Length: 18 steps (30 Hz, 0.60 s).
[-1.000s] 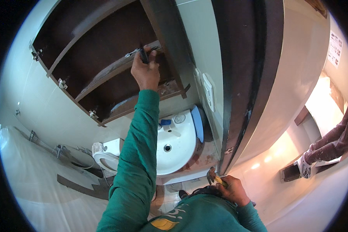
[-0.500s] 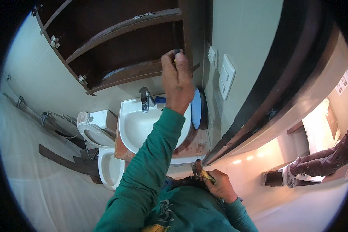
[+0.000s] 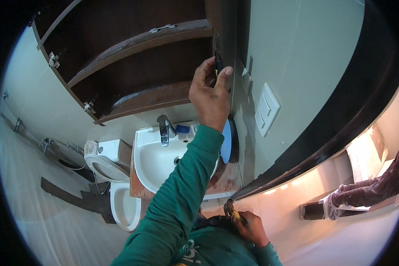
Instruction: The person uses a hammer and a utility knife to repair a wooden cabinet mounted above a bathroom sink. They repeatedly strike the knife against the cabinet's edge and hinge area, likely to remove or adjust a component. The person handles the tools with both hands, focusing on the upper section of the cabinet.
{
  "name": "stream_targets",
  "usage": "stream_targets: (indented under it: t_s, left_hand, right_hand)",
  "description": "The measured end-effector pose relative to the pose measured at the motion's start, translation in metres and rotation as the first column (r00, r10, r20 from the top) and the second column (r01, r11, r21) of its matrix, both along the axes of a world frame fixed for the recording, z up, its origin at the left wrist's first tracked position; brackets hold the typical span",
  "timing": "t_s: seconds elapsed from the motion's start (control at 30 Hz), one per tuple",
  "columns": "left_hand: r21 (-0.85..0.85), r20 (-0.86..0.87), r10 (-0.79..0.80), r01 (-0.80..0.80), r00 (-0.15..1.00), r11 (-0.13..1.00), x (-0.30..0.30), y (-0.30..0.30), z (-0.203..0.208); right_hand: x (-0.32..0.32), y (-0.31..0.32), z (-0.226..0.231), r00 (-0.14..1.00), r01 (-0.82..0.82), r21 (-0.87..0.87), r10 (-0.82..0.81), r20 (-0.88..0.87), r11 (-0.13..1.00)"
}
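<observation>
No clear packages, labels, signs or screens anywhere in frame. Nearest candidate: small blue rectangular object (image 3: pixel 182 129) at centre of frame, resting on rim of white ceramic basin (image 3: pixel 150 155), just right of tap; too small to tell whether a package.

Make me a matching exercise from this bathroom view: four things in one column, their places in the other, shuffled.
Things:
1. left hand
2. right hand
3. toilet
4. wall switch

Places:
A. left of the washbasin
B. raised at the wooden cabinet's right side panel
C. on the tiled wall, right of the cabinet
D. low, near the person's chest

Pairs: 1-B, 2-D, 3-A, 4-C
</observation>
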<state>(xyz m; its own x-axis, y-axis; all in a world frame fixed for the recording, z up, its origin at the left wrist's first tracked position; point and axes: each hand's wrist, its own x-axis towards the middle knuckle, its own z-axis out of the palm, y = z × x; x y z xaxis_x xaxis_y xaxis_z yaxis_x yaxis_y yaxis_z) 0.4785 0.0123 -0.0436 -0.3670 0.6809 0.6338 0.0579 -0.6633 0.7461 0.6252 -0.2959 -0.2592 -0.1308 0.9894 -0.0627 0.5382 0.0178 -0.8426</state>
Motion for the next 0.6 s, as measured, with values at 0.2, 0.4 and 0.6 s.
stream_targets:
  t_s: [0.2,0.4,0.6]
  left_hand:
    - [-0.016,-0.065,0.096,-0.097,0.993,0.995,0.007,0.013,-0.005]
    - [0.036,-0.072,0.104,-0.102,0.992,0.994,0.008,0.018,-0.008]
    - [0.057,-0.123,0.165,-0.159,0.978,0.986,0.004,0.016,-0.001]
  right_hand:
    - [-0.004,0.019,0.01,1.0,0.011,0.018,-0.011,-0.001,1.0]
    - [-0.012,0.031,0.009,0.997,0.056,0.027,-0.055,-0.058,0.998]
    - [-0.012,0.037,0.004,0.997,0.032,0.054,-0.029,-0.066,0.998]
